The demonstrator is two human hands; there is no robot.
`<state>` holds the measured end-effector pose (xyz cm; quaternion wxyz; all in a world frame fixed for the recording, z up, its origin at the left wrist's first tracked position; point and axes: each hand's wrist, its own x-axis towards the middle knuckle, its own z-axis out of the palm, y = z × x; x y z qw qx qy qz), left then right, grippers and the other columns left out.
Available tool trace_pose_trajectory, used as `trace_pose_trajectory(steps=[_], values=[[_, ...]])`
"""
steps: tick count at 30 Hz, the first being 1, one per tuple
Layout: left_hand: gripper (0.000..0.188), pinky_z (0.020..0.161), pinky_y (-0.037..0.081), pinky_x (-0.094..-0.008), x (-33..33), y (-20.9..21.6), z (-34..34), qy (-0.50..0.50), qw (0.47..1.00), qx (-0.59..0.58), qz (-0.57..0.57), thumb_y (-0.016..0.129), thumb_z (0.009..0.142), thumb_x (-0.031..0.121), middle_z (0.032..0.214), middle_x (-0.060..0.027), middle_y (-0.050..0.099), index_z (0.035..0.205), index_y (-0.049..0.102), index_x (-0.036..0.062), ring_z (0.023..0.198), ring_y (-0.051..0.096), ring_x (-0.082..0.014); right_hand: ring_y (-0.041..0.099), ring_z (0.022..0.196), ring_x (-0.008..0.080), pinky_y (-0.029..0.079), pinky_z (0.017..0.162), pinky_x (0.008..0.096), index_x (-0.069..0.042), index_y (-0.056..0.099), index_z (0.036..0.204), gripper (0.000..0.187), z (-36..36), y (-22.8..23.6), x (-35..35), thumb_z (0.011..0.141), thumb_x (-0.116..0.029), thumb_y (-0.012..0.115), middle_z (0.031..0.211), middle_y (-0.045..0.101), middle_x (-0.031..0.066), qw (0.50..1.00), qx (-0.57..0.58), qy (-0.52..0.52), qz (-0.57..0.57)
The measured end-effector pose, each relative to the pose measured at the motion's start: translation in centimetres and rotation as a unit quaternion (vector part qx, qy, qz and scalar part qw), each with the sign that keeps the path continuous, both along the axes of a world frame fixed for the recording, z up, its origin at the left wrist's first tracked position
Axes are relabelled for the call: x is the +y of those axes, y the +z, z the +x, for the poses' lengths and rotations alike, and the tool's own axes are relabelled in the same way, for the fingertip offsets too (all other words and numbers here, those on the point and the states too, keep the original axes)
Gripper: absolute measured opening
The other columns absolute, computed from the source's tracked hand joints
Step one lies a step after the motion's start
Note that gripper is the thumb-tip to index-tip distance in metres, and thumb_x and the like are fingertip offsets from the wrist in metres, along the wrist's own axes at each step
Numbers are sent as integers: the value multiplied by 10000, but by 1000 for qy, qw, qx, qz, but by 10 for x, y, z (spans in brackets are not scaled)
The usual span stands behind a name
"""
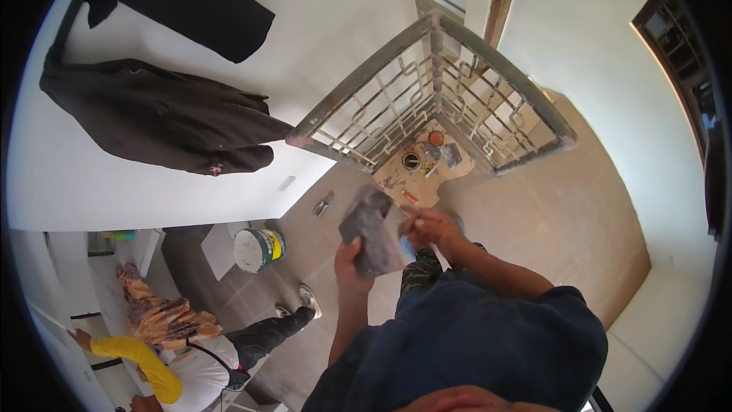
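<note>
My left hand (351,265) grips the lower left edge of a dark grey, smudged rectangular sheet (372,238), with the thumb on its face. The sheet looks like sandpaper, tilted in front of my chest. Just right of it is my right hand (433,227), its fingers drawn together and slightly blurred. Whatever they pinch, if anything, is too small to make out. Below and beyond my hands, a tan board (396,172) lies on the floor. On it are a dark-rimmed can (411,160), a red-topped can (435,138) and small tools.
A metal railing (437,69) forms a corner ahead. Dark clothes (160,114) hang at the left wall. A paint bucket (259,250) stands left, with a small grey object (323,204) on the floor nearby. A person in a white and yellow top (202,374) works at lower left.
</note>
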<state>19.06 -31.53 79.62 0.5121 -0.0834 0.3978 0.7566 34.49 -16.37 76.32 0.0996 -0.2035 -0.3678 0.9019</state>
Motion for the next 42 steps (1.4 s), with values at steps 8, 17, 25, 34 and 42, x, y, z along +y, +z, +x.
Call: trace_pose_trajectory(steps=[8,17,25,34,42], values=[[330,818,577,-378,44,-106,-2,-203,974,-94,-46,604,918,107,1063,-122,668,1214,542,-24,918,685,-230,610,1043,244,495,915,398,-18,521,1290,449,-30,-116,26,991,-352,506,1199,602,121,954,-65,-152,-249],[271,790,565,-355,86,-293,-20,-88,982,-11,-164,543,967,120,1054,-99,651,1212,547,3,879,666,-192,628,1013,214,508,866,407,-67,616,1209,281,-35,-261,135,946,-166,605,1198,623,67,949,-265,-102,134],[254,767,544,-327,135,-478,-47,67,972,132,-180,515,982,163,1019,-84,643,1171,567,1,895,648,-173,569,989,265,453,882,400,-223,689,1103,466,-95,-401,161,663,-70,678,1010,604,38,575,-17,214,789],[238,769,552,-354,133,-604,-93,280,937,162,-131,518,966,157,1026,-89,629,1143,545,0,869,649,-204,544,1131,312,464,917,429,-181,635,1243,523,-102,-535,205,742,-32,638,1295,553,146,666,90,296,678],[285,826,518,-357,168,-683,-70,143,866,473,-84,573,948,163,1060,-90,607,1180,551,-1,948,617,-193,495,1222,363,460,958,432,-113,567,1306,498,-97,-634,202,822,-5,607,1309,512,160,663,20,119,738]])
